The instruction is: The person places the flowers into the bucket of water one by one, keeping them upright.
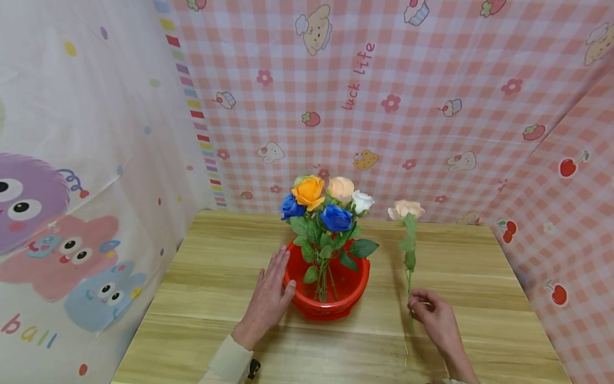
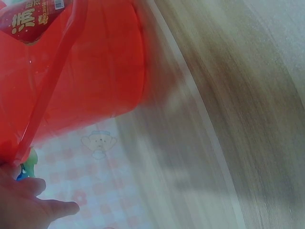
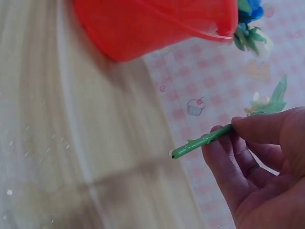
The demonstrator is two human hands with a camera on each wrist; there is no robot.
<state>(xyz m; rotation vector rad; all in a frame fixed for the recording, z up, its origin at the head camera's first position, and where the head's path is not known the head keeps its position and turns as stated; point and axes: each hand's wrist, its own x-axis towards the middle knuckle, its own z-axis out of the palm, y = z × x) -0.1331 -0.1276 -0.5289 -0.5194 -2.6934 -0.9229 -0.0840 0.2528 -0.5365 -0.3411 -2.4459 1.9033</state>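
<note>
A red plastic bucket (image 1: 355, 290) stands on the table with several artificial roses in it, among them an orange rose (image 1: 308, 192), a blue rose (image 1: 337, 217) and a white rose (image 1: 362, 202). My left hand (image 1: 269, 293) rests against the bucket's left rim, its fingers straight and the thumb by the near side. To the right of the bucket, my right hand (image 1: 437, 320) pinches the green stem (image 3: 202, 143) of a pale peach rose (image 1: 406, 209) low down, between thumb and fingers. Flower head up, that rose stands apart from the bucket; the cut stem end pokes out past the fingertips.
The wooden table (image 1: 206, 266) carries shiny drops or specks (image 1: 405, 352) near the right hand. Printed cloths (image 1: 384, 133) hang behind and at both sides of the table. The bucket's handle (image 2: 52, 71) hangs down against its outside, near a dark red label (image 2: 31, 19).
</note>
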